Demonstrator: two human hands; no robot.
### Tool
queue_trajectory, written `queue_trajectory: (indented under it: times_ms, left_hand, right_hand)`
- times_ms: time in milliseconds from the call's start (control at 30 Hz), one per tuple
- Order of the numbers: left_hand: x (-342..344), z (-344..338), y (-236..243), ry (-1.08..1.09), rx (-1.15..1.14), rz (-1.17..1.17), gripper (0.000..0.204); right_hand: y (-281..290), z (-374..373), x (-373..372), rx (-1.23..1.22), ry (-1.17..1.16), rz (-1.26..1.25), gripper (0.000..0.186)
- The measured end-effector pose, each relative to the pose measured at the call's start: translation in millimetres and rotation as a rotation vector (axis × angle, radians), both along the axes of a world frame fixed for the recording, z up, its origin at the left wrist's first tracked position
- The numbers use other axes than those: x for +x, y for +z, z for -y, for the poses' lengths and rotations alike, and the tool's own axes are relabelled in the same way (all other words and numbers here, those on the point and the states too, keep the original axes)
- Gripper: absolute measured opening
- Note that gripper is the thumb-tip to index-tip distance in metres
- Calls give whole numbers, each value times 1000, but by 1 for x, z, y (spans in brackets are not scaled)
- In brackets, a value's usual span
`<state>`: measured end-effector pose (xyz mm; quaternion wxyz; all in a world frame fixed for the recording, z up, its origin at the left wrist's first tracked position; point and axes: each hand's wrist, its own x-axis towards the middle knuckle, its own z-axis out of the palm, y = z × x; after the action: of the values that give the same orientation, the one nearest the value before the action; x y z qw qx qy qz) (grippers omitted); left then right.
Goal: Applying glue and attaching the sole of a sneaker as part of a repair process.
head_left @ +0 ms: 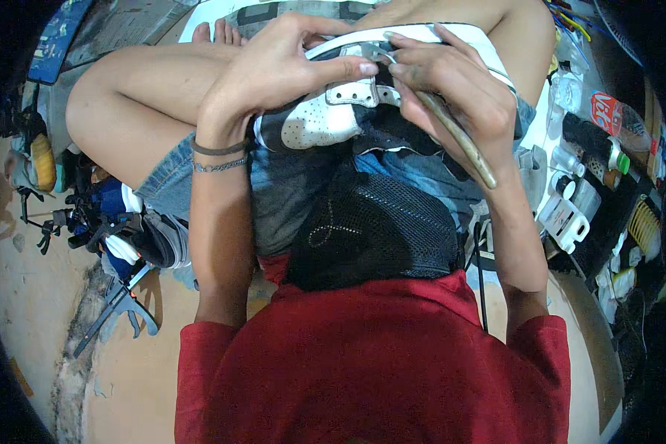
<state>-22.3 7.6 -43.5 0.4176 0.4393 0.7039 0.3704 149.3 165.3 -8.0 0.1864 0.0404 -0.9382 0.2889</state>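
Observation:
A white and black sneaker (318, 122) with perforated panels and a pale sole lies sideways across my lap. My left hand (277, 70) grips it from the left, thumb laid along the upper beside a white piece with eyelet holes. From the right, my right hand (462, 92) is closed round a slim hand tool (455, 129) with a worn brownish handle that runs back toward my wrist. Its thin metal end is near my left thumb tip, at the eyelet piece. Exactly where that end meets the shoe is hard to make out.
A black mesh item (377, 229) rests on my lap. On the left floor are a bar clamp (129, 307) and a pile of shoes (163, 240). At right stand a red-labelled plastic bottle (618, 118), a white jug (564, 222) and a yellow brush (646, 226).

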Motion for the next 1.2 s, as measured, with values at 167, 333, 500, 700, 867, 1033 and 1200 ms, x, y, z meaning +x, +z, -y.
queue_trajectory:
  times_ms: [167,333,500,700,867,1033,1200]
  left_hand:
    - [3,-2,1,15,6,55,47]
    - [0,-4,7,-12,-61,74,46]
    - [1,-1,-2,26,35,36,48]
    - [2,-3,5,1,-41,68,47]
    - [-1,-1,0,-16,62,20,46]
    - [-1,-2,4,-8,-13,36,47]
    - [2,-2,4,28,-3,72,49]
  right_hand:
    - [0,-6,5,-41,15,-7,14]
    - [-4,-1,2,-28,-7,-38,16]
    - [-16,-8,-3,-2,-1,-74,19]
    - [-16,-15,7,-131,20,-63,19]
    - [-10,-10,3,-132,12,-50,17]
    - [-8,-9,-1,-73,19,-39,17]
    - [-14,-14,4,-88,17,-40,18]
